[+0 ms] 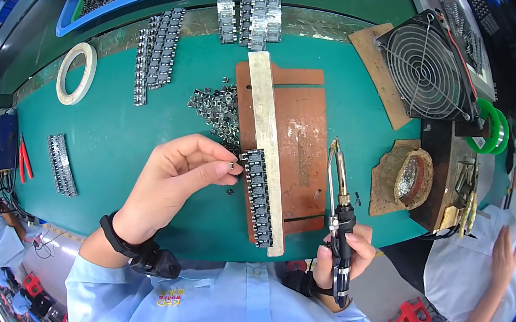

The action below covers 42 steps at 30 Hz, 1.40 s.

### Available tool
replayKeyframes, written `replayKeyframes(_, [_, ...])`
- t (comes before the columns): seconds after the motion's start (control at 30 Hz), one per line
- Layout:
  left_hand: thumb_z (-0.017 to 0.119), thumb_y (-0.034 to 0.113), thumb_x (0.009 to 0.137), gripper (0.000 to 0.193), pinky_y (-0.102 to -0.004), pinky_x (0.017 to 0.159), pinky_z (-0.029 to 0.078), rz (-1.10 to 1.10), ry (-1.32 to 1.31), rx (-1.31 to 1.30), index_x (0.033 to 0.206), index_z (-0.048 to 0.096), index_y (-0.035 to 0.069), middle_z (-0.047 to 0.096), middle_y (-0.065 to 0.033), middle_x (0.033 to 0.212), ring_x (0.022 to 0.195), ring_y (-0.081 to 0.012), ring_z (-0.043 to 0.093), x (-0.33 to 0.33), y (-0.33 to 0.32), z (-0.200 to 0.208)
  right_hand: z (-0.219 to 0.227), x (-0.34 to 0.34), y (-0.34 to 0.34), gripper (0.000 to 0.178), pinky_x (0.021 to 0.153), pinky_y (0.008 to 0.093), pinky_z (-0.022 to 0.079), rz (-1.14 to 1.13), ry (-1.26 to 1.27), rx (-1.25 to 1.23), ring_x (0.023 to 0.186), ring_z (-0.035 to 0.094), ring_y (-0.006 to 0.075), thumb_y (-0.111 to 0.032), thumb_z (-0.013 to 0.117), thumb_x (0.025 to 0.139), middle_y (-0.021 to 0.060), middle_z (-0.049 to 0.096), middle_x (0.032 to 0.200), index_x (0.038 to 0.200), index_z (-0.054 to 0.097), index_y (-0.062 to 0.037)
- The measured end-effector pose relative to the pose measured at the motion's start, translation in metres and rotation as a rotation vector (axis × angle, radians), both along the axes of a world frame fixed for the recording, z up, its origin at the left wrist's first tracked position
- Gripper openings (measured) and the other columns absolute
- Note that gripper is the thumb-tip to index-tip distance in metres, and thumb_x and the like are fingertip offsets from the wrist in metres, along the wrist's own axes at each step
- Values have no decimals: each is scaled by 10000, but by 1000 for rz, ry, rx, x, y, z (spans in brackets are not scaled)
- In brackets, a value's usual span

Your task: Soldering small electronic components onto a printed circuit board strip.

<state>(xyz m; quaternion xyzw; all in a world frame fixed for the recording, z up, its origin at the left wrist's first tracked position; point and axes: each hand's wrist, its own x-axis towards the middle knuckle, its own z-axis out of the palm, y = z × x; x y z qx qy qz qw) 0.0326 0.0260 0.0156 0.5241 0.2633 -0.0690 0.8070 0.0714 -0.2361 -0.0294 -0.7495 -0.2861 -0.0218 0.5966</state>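
The left hand (180, 172) is pinching a metal part (231, 165), probably light, best held edgewise, while the right hand (360, 252) is gripping a soldering iron (344, 226).

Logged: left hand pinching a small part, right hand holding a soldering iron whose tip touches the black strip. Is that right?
No: in the head view, the tip sits apart, right of the black strip. The left hand pinches a small part; the right hand holds the soldering iron.
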Motion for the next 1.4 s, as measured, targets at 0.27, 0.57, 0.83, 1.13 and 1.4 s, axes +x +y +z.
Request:
replayKeyframes(0.27, [555, 32, 847, 84, -241, 781, 469, 17, 28, -145, 926, 544, 5, 611, -61, 890, 843, -129, 593, 2, -4, -3, -2, 0, 1, 449, 655, 335, 432, 0, -2, 21, 720, 538, 205, -59, 691, 706, 132, 508, 891, 1067, 424, -73])
replayKeyframes(0.57, [573, 54, 843, 84, -233, 766, 451, 37, -11, -101, 905, 525, 25, 593, -35, 859, 827, -113, 573, 2, -10, -6, -3, -1, 0, 451, 649, 329, 434, 0, 6, 31, 723, 538, 207, -69, 697, 706, 135, 506, 889, 1065, 423, -74])
replayKeyframes(0.83, [565, 60, 850, 74, -225, 752, 432, 37, -24, -40, 898, 516, 31, 587, -24, 847, 824, -100, 564, 1, -12, -6, -3, 0, 1, 445, 643, 325, 434, -1, 1, 17, 718, 536, 209, -78, 702, 707, 133, 502, 887, 1055, 424, -74])
replayKeyframes(1.13, [555, 60, 855, 62, -217, 741, 428, 38, -28, -7, 893, 517, 30, 589, -20, 843, 820, -94, 563, 1, -15, -7, -3, 0, 1, 442, 639, 324, 433, 2, -5, 27, 714, 532, 208, -82, 705, 708, 130, 501, 885, 1050, 425, -75])
replayKeyframes(1.4, [557, 50, 851, 64, -216, 741, 433, 36, -47, -42, 901, 530, 20, 594, -23, 854, 824, -92, 564, 1, -13, -7, 2, 6, 0, 437, 617, 335, 390, -3, -38, 69, 656, 524, 187, -120, 726, 673, 118, 543, 814, 1015, 458, -76])
